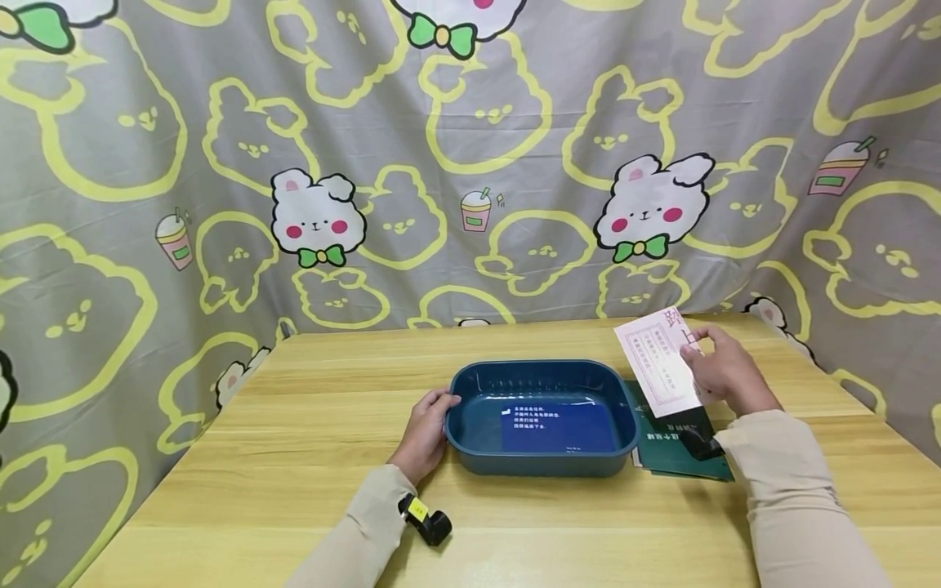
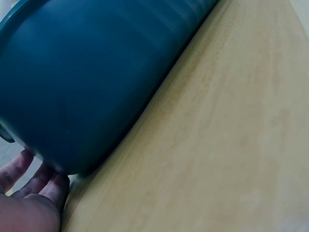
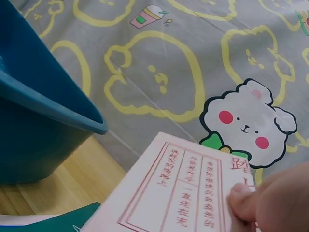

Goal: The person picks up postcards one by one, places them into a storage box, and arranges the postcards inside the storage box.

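Note:
A dark teal plastic basin [image 1: 544, 465] stands on the wooden table, with a dark blue card [image 1: 559, 437] printed in white lying flat inside. My left hand [image 1: 426, 433] grips the basin's left end, thumb at the rim; in the left wrist view its fingers [image 2: 53, 191] press low on the outer wall [image 2: 87, 87]. Right of the basin, my right hand [image 1: 724, 371] pinches a pale pink card [image 1: 650, 359] with red print by its edge. The card is raised and tilted above a small pile of dark green cards [image 1: 657, 449], covering part of it.
The light wooden table [image 1: 294, 457] runs back to a grey curtain [image 1: 412, 269] with yellow outlines and white bunnies, which hangs along the back and both sides. The green pile lies close against the basin's right end, partly hidden under my right wrist.

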The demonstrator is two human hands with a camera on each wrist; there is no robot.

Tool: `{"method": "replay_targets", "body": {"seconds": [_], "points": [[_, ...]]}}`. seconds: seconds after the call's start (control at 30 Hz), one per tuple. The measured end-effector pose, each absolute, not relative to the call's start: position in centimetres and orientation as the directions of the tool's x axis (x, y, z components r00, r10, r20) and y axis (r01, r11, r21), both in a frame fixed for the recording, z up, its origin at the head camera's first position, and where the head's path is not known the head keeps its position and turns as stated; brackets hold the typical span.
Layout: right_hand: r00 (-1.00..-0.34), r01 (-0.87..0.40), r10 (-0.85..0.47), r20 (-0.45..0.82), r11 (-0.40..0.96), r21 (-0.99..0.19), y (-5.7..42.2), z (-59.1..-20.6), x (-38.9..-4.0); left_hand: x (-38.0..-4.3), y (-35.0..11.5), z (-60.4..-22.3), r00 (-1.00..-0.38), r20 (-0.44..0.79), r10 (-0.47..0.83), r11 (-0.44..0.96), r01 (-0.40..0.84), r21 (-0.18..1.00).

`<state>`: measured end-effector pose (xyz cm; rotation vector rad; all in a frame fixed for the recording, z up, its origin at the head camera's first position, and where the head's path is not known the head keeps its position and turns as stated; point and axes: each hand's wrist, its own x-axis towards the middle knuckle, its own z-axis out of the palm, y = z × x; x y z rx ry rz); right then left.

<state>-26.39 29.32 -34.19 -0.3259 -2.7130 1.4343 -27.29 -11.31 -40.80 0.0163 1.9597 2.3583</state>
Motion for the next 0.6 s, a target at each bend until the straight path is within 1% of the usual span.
{"method": "replay_targets", "body": {"seconds": [0.27, 0.47, 0.6], "points": [[-0.948, 0.087, 0.298, 0.108, 0.572, -0.816, 28.6, -34.3, -26.7, -27.3, -11.4, -40.8, -0.997, -0.038, 0.065, -0.174, -0.049, 0.984], [-0.942, 0.088, 0.321, 0.098, 0.517, -0.851, 28.0, -33.8, -26.6, -27.4, -11.3, -40.8, -0.997, -0.040, 0.064, -0.175, -0.050, 0.983], [-0.936, 0.079, 0.332, 0.113, 0.512, -0.855, 27.7, -33.7, -26.5, -27.3, -11.3, -40.8, -0.997, -0.041, 0.066, -0.175, -0.052, 0.983]]}}
